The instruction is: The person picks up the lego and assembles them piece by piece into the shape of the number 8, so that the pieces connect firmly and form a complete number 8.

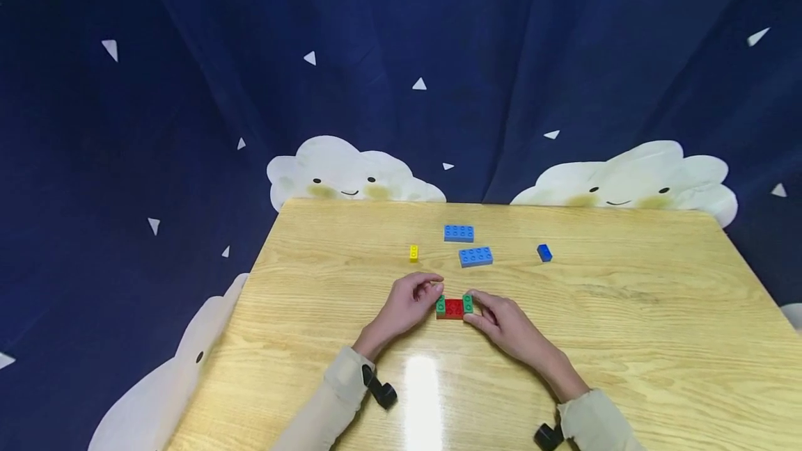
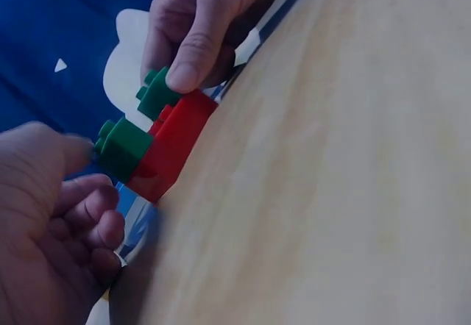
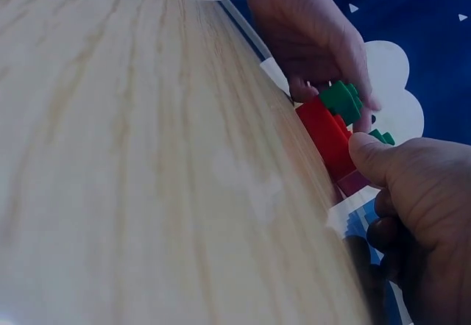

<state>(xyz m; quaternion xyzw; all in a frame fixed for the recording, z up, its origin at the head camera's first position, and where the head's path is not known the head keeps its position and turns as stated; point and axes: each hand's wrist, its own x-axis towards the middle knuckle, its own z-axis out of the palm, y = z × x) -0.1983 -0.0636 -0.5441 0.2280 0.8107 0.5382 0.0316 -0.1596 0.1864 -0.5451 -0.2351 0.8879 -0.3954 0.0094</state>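
Observation:
A red brick lies on the table with a green brick on its left end and another green brick on its right end. My left hand is at the left green brick; in the left wrist view one blurred digit reaches its studs while the other fingers curve loosely below, holding nothing. Thumb and fingers of my right hand pinch the right green brick, the thumb flat against its side. The right wrist view shows the red brick between both hands, its far end partly hidden by the right thumb.
Beyond the hands lie a small yellow brick, two light blue bricks and a small dark blue brick further right. A dark blue curtain with clouds and triangles hangs behind the wooden table.

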